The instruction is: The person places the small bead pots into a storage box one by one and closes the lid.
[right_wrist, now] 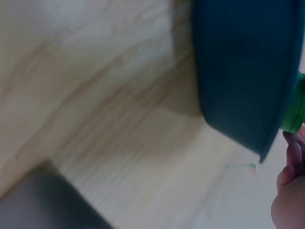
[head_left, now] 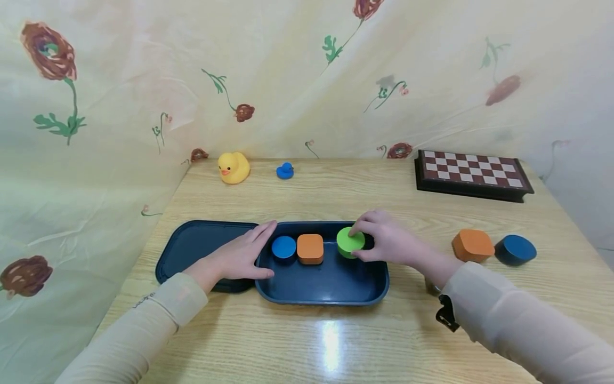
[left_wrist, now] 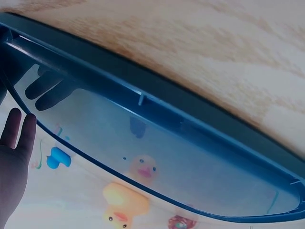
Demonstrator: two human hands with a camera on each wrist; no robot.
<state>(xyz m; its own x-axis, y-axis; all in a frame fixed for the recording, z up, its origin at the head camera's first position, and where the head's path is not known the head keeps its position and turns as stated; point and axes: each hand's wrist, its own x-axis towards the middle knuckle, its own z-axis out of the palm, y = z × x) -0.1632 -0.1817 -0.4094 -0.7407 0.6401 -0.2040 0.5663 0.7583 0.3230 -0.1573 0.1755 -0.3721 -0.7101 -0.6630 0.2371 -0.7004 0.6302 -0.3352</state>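
Observation:
My right hand [head_left: 384,240] pinches a round green block [head_left: 347,242] between thumb and fingers, inside the right part of a dark blue rectangular tray [head_left: 321,290]. In the right wrist view the green block [right_wrist: 296,107] shows past the tray's wall [right_wrist: 243,71], with fingertips at its edge. My left hand [head_left: 242,257] is at the tray's left end with its fingers extended; whether it touches the rim is hard to tell. A blue-topped round block [head_left: 284,247] and an orange rounded square block [head_left: 310,248] sit side by side in the tray's left half.
A dark flat lid [head_left: 206,240] lies left of the tray, partly under the left hand. To the right are another orange block [head_left: 472,245] and a dark blue block [head_left: 515,250]. Behind stand a yellow duck [head_left: 234,168], a small blue duck [head_left: 285,170] and a chessboard box [head_left: 472,173].

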